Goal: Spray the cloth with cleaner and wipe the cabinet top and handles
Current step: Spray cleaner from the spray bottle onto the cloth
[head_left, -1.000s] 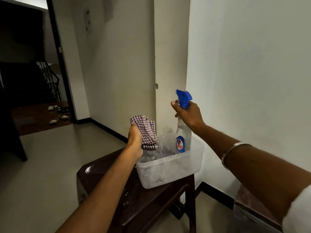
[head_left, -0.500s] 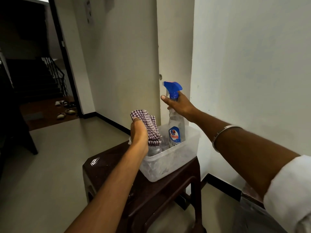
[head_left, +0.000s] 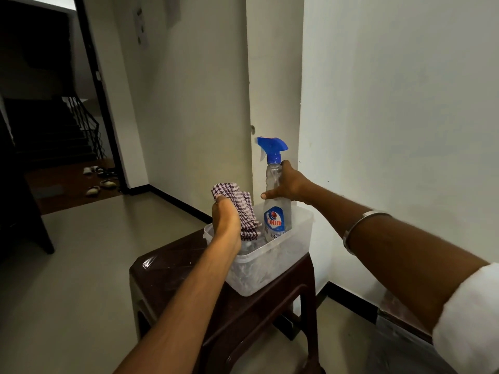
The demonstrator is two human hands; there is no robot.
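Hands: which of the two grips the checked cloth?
The left hand grips the checked cloth; the right hand holds the clear blue-topped spray bottle.

1. Woven checked cloth [head_left: 244, 211], soft and matt.
2. Clear, smooth plastic spray bottle [head_left: 276, 195], with opaque blue plastic trigger head and glossy printed label.
3. Translucent, frosted plastic tub [head_left: 270, 271].
4. Dark brown glossy stool [head_left: 189, 279], moulded, reflecting light.
5. Shiny metal bangle [head_left: 361, 225].
6. Matt painted walls [head_left: 391, 103].
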